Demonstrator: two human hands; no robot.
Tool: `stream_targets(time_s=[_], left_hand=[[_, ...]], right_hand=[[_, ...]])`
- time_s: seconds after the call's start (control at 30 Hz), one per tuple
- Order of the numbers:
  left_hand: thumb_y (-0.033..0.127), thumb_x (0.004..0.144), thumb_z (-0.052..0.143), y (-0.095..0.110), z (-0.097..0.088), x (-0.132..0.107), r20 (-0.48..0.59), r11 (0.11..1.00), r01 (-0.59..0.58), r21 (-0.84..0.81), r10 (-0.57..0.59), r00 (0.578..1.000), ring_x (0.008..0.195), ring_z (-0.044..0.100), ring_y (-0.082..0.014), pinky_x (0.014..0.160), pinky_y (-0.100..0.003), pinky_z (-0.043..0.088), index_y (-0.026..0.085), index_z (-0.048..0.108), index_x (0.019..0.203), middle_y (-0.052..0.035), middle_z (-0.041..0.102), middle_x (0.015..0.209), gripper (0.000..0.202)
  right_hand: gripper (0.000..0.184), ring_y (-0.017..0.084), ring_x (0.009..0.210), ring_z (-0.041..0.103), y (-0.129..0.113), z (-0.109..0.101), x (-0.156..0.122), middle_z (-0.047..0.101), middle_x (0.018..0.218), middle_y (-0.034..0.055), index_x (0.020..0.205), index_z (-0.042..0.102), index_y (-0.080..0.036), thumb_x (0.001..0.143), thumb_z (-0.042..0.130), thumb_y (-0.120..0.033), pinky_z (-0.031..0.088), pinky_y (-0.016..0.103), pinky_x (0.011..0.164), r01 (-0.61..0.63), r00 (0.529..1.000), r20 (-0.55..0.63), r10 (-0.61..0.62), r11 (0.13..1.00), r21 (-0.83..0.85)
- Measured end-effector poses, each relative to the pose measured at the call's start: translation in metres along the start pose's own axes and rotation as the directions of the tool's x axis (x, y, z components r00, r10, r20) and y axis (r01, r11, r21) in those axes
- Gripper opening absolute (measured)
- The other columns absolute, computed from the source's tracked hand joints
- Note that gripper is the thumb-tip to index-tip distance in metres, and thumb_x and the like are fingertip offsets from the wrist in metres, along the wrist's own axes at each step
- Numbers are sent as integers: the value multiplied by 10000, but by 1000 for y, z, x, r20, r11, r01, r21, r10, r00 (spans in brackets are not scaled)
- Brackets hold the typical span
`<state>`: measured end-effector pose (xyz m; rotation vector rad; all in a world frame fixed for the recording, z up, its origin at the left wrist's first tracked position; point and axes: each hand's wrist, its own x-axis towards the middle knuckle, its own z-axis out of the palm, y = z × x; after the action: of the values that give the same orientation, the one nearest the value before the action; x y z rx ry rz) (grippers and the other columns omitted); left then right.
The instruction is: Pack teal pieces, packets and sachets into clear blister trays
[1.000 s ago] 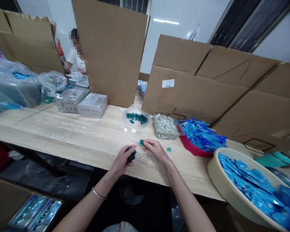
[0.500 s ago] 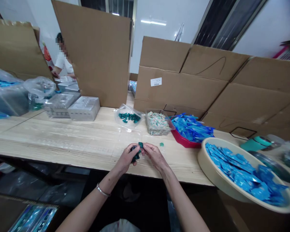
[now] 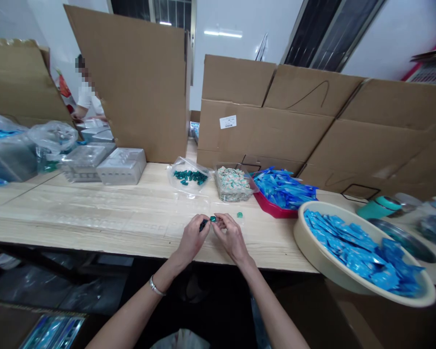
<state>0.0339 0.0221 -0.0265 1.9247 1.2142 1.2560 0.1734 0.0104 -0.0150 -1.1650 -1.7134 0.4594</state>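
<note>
The left hand [image 3: 192, 238] grips dark green pieces [image 3: 203, 225]; the right hand [image 3: 233, 238] pinches a glossy green piece [image 3: 212, 219] between the two, above the wooden tabletop [image 3: 272, 242]'s near side. It seems light, stiff and slippery, probably best held by its edges.

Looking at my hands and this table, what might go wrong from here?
The small, shiny green piece between your left hand and right hand could slip.
The loose green piece on the table lies near your right hand, which might knock it.
The cream basin of blue packets seems to jut past the table's front edge and might tip if bumped.
</note>
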Motion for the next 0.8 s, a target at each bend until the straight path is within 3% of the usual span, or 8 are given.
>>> stream_targets(time_s=[0.13, 0.33, 0.53, 0.67, 0.8], left_hand=[[223, 855, 422, 3, 4, -2, 40, 985, -113, 133, 108, 993, 818, 543, -166, 759, -303, 428, 182, 539, 878, -47, 573, 849, 126], [187, 840, 442, 3, 6, -1, 21, 972, -115, 204, 113, 993, 800, 550, -168, 740, -294, 436, 183, 529, 856, -35, 565, 813, 89], [186, 838, 444, 1, 9, -1, 38, 967, -109, 229, 103, 994, 811, 557, -171, 737, -299, 444, 186, 531, 861, -38, 575, 833, 90], [186, 840, 451, -5, 11, -4, 18, 972, -132, 194, 131, 991, 799, 557, -159, 726, -287, 446, 188, 527, 874, -27, 570, 817, 83], [204, 862, 426, -2, 12, -14, 106, 955, -223, 196, 205, 973, 810, 543, -157, 734, -291, 447, 192, 531, 905, -37, 556, 853, 114]], right_hand=[[266, 175, 783, 599, -4, 0, -4, 618, 916, 84, 1043, 604, -175, 809, 478, -155, 508, 319, 754, 49, 998, -31, -53, 992, -114], [265, 157, 777, 625, 1, 2, -7, 632, 944, 83, 1021, 623, -176, 805, 471, -160, 545, 288, 709, -53, 997, -56, 53, 999, 14], [233, 152, 746, 620, 2, 4, -9, 634, 899, 64, 944, 647, -192, 768, 497, -168, 538, 286, 688, -84, 990, -114, 86, 996, 26], [211, 154, 698, 625, -1, -2, -12, 646, 841, 54, 932, 638, -186, 744, 555, -232, 526, 281, 647, -232, 967, -65, 246, 958, 169], [297, 136, 555, 597, -1, -14, -20, 623, 623, 4, 947, 617, -164, 756, 588, -390, 499, 268, 572, -465, 883, 127, 453, 801, 377]])
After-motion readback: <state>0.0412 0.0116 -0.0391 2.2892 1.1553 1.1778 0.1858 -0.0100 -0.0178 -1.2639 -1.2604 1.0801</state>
